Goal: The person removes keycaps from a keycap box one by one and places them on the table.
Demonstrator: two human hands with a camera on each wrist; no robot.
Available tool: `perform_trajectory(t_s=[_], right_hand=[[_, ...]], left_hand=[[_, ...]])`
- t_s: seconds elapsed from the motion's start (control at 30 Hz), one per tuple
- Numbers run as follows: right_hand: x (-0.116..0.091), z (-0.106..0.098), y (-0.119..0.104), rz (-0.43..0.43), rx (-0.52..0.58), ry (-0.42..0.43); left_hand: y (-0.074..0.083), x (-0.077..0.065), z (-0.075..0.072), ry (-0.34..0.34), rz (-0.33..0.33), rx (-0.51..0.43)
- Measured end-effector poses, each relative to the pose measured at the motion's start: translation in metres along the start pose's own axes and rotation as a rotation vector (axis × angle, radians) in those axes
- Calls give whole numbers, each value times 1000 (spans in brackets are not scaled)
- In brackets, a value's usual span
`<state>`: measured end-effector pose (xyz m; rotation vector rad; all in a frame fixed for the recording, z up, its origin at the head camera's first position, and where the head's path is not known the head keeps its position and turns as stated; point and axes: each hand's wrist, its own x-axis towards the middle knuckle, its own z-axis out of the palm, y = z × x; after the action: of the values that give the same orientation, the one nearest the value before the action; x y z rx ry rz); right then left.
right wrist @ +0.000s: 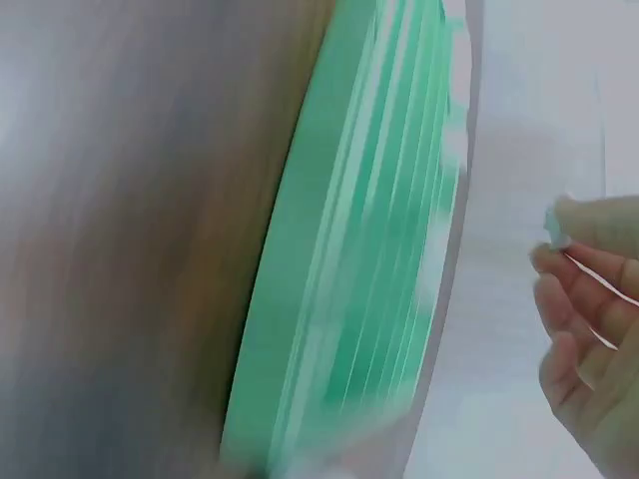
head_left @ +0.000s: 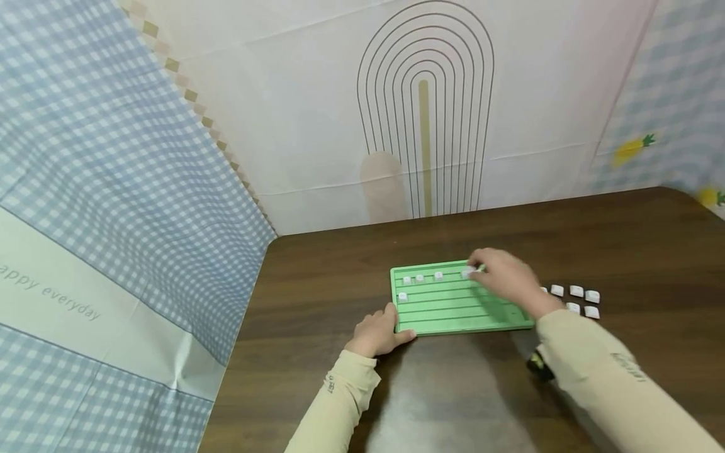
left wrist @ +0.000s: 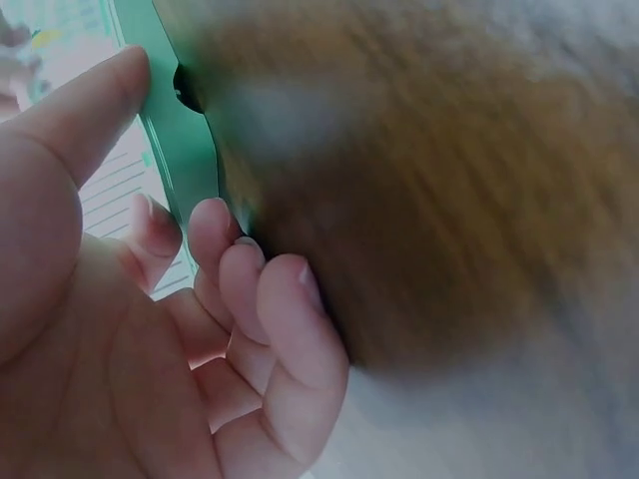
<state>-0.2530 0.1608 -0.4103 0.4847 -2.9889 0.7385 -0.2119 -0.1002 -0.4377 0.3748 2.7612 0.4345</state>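
Observation:
A green tray [head_left: 453, 309] with parallel ridges lies flat on the table. My left hand [head_left: 375, 332] holds its near left corner, thumb along the front edge and fingers at the left side; the left wrist view shows the thumb [left wrist: 105, 105] against the tray wall. Over the tray's far right part, my right hand [head_left: 508, 277] pinches a small white keycap [right wrist: 555, 228] between thumb and fingertips. Three white keycaps [head_left: 420, 278] sit in the tray's far row, and another keycap [head_left: 403, 297] stands in a nearer row at the left.
Several loose white keycaps [head_left: 576, 291] lie on the brown table [head_left: 317, 289] right of the tray, some partly hidden by my right forearm. A patterned cloth [head_left: 317, 126] hangs behind the table, and a checked cloth [head_left: 141, 157] hangs at the left.

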Motion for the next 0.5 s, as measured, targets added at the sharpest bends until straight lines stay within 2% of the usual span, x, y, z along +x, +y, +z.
perform_trajectory(t_s=[0.13, 0.27, 0.37, 0.5], right_hand=[[-20, -17, 42, 139, -50, 51], [-34, -14, 72, 232, -99, 57], [-39, -11, 84, 274, -106, 29], [-39, -12, 88, 301, -83, -19]], left_hand=[[-2, -3, -1, 1, 1, 4], [-3, -4, -2, -9, -10, 11], [-3, -3, -3, -15, -9, 6], [-1, -3, -4, -16, -5, -2]])
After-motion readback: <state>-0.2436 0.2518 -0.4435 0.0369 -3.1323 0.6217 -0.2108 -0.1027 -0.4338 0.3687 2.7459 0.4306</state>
